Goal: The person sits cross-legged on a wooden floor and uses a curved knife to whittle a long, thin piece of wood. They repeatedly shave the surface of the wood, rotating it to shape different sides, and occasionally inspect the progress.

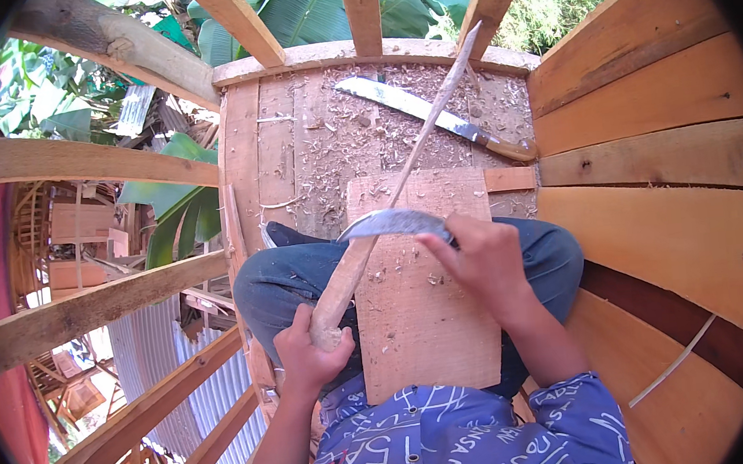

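Long tapered wooden stick (402,176), pale and freshly whittled, is what both hands are busy with, and I've only got the head view to go by. It runs from the thick butt down by the lap up over the flat rectangular wooden board (427,315) resting on the knees, with its thin tip reaching toward the far edge of the plank platform (293,142).

My guess is it's light and stiff at the fat end but whippy and easy to snap near the tip, so the butt is the sensible place to grab it. The surface looks dry and rough-cut, so not slippery.

The left hand (312,356) is wrapped tight around that butt end, fingers fully curled, forearm coming up from the lower edge. The right hand (480,258) is closed over the handle of a small curved steel blade (393,223), with the index finger stretched out along its back. The blade lies across the stick just above the board, touching it as far as I can tell.

Further out, a long machete with a wooden handle (432,116) lies on the platform among shavings, well apart from both hands.
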`<action>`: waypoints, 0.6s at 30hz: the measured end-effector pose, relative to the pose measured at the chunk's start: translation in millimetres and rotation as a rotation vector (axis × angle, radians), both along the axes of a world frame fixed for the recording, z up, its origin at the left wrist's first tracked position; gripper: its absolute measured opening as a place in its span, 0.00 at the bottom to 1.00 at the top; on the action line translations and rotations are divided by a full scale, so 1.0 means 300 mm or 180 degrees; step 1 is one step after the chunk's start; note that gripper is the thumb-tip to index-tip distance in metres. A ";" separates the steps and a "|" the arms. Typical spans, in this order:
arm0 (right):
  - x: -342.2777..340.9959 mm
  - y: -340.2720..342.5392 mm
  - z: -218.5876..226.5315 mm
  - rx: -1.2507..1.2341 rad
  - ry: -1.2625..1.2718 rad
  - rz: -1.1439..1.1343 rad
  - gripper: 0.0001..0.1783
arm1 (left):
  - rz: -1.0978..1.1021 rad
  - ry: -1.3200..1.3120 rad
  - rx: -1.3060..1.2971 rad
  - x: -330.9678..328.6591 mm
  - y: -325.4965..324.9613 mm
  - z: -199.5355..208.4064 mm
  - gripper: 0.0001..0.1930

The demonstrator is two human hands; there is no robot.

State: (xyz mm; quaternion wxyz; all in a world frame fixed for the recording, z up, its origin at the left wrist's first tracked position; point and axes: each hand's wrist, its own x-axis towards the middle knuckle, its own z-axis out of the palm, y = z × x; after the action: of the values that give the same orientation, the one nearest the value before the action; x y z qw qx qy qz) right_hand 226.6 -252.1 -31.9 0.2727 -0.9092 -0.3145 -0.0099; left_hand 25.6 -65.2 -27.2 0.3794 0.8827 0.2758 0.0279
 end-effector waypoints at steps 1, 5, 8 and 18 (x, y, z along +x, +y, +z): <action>-0.023 0.009 -0.019 0.0003 0.0000 0.0331 0.27 | -0.0027 -0.0025 -0.0026 0.006 -0.001 0.000 0.18; 0.049 0.018 -0.055 -0.0242 0.0026 -0.0003 0.27 | 0.0037 0.0046 -0.0142 0.015 0.006 -0.005 0.17; 0.092 0.007 -0.047 -0.0182 -0.0122 -0.0430 0.29 | 0.0033 -0.0096 -0.0084 0.020 0.009 -0.006 0.19; 0.164 -0.099 -0.099 0.0133 0.0202 -0.1189 0.30 | 0.0038 -0.0005 -0.0284 0.013 0.000 0.000 0.17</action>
State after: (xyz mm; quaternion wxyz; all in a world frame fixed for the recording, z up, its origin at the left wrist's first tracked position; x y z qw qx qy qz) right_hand 275.8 -282.0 -61.8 0.2948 -0.9457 -0.1311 -0.0383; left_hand 29.5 -65.2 -27.1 0.4184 0.8633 0.2817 0.0185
